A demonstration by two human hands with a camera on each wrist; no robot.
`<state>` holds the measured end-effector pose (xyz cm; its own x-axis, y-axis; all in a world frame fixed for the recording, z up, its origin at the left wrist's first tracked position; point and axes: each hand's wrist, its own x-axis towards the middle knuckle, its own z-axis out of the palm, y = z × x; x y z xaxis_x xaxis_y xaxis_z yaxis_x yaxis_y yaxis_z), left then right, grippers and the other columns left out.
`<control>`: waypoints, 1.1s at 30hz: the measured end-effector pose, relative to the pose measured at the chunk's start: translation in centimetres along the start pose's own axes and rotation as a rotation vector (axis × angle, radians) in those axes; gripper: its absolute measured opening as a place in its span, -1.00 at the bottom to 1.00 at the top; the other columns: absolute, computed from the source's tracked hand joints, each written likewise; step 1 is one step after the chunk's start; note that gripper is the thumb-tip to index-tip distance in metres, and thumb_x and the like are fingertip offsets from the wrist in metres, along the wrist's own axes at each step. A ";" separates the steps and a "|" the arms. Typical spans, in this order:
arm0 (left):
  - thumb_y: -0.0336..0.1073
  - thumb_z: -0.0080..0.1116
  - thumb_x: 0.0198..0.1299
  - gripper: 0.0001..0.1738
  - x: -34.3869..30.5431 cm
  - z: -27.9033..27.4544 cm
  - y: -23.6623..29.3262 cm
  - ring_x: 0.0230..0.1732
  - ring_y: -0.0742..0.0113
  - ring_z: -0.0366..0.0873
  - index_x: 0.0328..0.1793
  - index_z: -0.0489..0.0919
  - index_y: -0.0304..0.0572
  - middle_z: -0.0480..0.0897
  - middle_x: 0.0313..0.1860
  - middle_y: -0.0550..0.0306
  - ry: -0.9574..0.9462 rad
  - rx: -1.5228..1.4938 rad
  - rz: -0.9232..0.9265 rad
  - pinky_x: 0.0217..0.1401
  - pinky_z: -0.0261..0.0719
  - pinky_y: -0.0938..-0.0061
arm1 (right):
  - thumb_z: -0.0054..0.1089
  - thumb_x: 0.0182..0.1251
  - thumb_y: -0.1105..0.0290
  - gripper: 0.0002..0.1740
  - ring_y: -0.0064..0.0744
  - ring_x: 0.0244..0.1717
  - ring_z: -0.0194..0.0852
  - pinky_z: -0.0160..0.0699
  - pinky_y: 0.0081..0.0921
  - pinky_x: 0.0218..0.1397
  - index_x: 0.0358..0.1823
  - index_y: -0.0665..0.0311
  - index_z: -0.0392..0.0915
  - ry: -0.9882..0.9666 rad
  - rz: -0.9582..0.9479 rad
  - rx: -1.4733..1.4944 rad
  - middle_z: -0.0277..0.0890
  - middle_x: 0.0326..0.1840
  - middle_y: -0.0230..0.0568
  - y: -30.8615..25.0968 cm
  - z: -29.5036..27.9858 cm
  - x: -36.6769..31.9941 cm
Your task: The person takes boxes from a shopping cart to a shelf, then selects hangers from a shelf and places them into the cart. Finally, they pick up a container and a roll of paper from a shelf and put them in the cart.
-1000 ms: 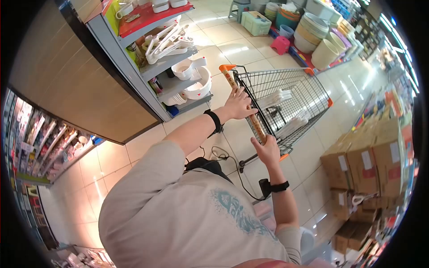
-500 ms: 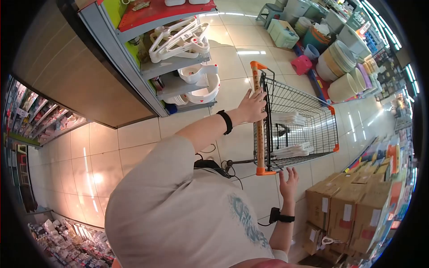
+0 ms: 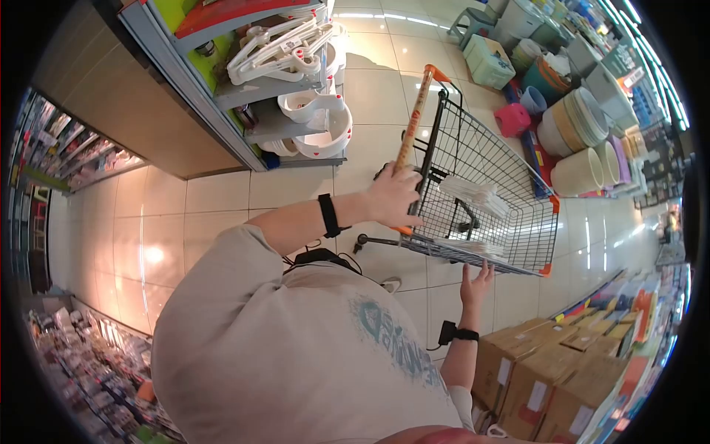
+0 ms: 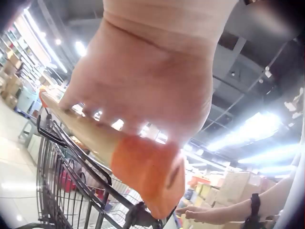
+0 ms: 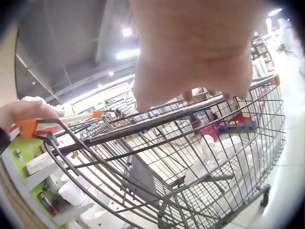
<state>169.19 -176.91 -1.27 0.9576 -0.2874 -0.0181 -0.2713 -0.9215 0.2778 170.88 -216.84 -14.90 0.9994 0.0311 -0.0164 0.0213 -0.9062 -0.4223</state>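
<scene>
A wire shopping cart (image 3: 488, 140) with orange corner caps stands at an angle before me. My left hand (image 3: 393, 198) grips its handle bar (image 3: 414, 122) close to the near end, beside the orange cap (image 4: 143, 167) in the left wrist view. My right hand (image 3: 475, 287) reaches to the cart's side rim (image 5: 167, 119), fingers fairly straight and fingertips right at the wire. Inside the basket lie two bundles of white items (image 3: 477, 196), one against the near side. The right wrist view shows them through the mesh.
A shelf unit at left carries white hangers (image 3: 281, 52) and white pots (image 3: 318, 133). Beyond the cart stand stacked buckets (image 3: 569, 122), a pink stool (image 3: 512, 118) and a pale green box (image 3: 488, 63). Cardboard boxes (image 3: 525, 370) are piled at lower right.
My right hand has left the handle and moved to the cart's side rim. My left hand has slid toward the handle's near end, and the cart has swung round.
</scene>
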 end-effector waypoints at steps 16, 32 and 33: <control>0.21 0.07 0.31 -0.40 12.6 1.5 -1.1 0.67 0.14 0.02 -0.18 0.76 -0.24 0.54 0.32 -0.01 0.126 0.242 -0.320 0.56 0.08 -0.24 | 0.01 0.45 -0.23 -0.33 0.30 0.49 -0.02 -0.38 0.33 0.60 0.45 -0.09 0.39 0.030 -0.083 -0.210 0.17 0.60 -0.13 2.7 -0.1 14.4; 0.02 0.27 0.18 -0.61 22.1 1.1 -6.8 0.55 0.13 0.28 -0.17 0.67 -0.19 0.67 0.01 -0.02 0.309 -0.011 -0.161 0.41 0.39 0.01 | 0.33 0.43 0.19 -0.48 -0.36 -0.09 0.65 0.61 -0.43 -0.03 0.27 0.34 0.51 -0.268 -0.022 0.288 0.65 0.09 -0.13 7.6 -14.1 25.1; 0.02 0.27 0.19 -0.60 22.2 0.9 -7.2 0.55 0.13 0.28 -0.14 0.67 -0.19 0.67 0.04 -0.02 0.311 -0.018 -0.154 0.42 0.38 0.02 | 0.30 0.46 0.21 -0.54 -0.45 -0.09 0.63 0.61 -0.48 -0.04 0.23 0.35 0.53 -0.284 -0.037 0.330 0.65 0.02 -0.19 8.0 -15.6 26.5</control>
<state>192.35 -176.85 -4.54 0.9715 -0.0494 0.2318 -0.1223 -0.9423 0.3116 197.95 -229.85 -4.59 0.9498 0.2175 -0.2250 0.0008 -0.7206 -0.6933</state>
